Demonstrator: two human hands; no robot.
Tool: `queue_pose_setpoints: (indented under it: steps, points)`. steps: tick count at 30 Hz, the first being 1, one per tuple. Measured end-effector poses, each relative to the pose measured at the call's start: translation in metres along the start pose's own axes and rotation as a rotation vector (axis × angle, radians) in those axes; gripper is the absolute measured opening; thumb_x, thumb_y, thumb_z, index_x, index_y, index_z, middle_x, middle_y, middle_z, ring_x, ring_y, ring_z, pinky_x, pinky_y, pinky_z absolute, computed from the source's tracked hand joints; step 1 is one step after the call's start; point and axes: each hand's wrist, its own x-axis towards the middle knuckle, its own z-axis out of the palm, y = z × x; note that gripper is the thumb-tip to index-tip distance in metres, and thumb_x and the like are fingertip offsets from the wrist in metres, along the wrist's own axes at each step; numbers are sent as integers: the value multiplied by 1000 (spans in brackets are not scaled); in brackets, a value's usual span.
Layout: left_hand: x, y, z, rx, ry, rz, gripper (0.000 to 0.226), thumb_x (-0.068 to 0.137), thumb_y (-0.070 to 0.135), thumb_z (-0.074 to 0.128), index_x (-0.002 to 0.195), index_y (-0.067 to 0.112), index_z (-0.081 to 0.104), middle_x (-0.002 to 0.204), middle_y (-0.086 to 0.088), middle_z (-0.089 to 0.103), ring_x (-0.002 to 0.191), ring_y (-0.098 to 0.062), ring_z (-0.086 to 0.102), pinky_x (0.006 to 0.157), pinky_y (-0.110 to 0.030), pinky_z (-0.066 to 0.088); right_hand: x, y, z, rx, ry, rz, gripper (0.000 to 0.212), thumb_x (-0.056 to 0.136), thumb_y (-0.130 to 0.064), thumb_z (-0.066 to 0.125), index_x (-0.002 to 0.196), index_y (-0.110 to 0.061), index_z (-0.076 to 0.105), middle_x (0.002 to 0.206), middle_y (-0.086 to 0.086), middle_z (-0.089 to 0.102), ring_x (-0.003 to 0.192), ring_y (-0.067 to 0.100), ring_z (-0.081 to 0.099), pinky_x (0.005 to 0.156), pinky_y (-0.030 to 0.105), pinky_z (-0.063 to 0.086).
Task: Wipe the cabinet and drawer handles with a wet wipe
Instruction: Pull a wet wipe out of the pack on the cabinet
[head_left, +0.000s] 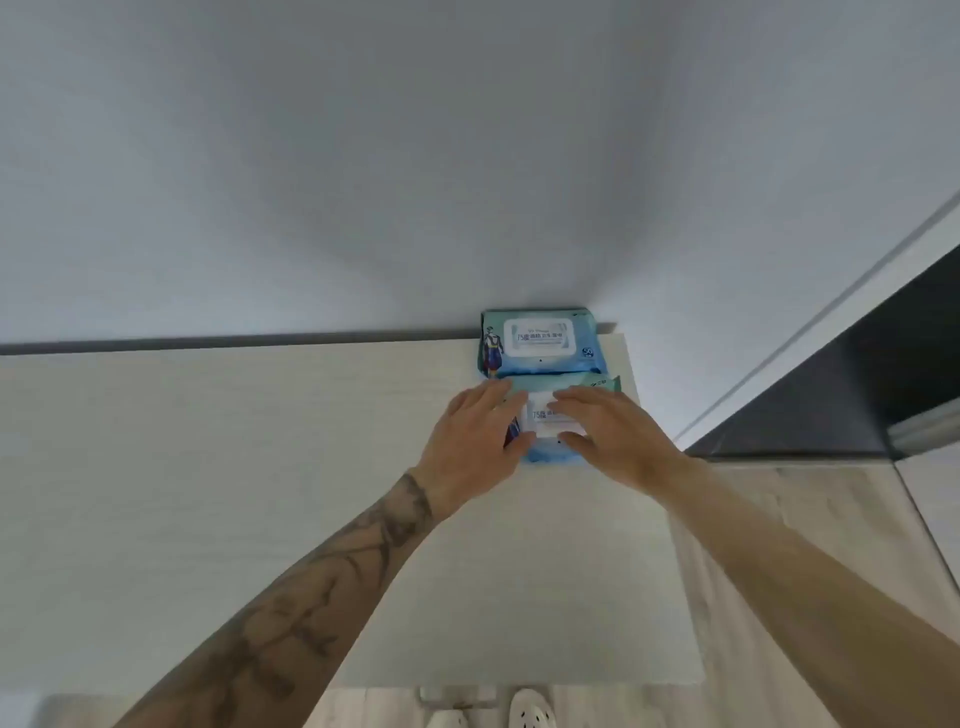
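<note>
Both arms reach forward, converging over the near wipe pack (550, 415). Left hand (472, 441), forearm tattooed, lies flat on its left end; right hand (608, 431) presses its right side, fingers spread.

Under my fingers the near wipes pack (550, 452) is glossy blue plastic film with a smooth white lid, as is the far pack (540, 340) at twelve o'clock; the cabinet top (260, 467) is matt pale woodgrain.
</note>
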Motion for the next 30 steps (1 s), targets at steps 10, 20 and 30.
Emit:
queue_pose_setpoints:
  steps: [10, 20, 30]
  points:
    - [11, -15, 46, -28, 98, 18, 61, 106, 43, 61, 160, 20, 44, 173, -2, 29, 162, -18, 20, 134, -39, 17, 5, 16, 23, -55, 75, -88, 40, 104, -26, 66, 142, -15, 65, 152, 3, 60, 138, 26, 56, 115, 38, 43]
    - [12, -6, 44, -261, 159, -111, 70, 97, 35, 77, 155, 18, 42, 159, -2, 47, 147, -19, 42, 121, -26, 26, 20, 7, -1, 48, 285, 9, 24, 107, -24, 61, 117, -7, 75, 115, 10, 61, 104, 29, 58, 82, 38, 54]
    - [30, -8, 48, -117, 151, -18, 62, 102, 38, 69, 157, 21, 45, 158, -6, 39, 150, -28, 31, 126, -42, 27, 24, 4, 10, 89, 218, 48, 11, 99, -12, 72, 108, -6, 71, 117, 11, 65, 114, 32, 64, 91, 39, 60]
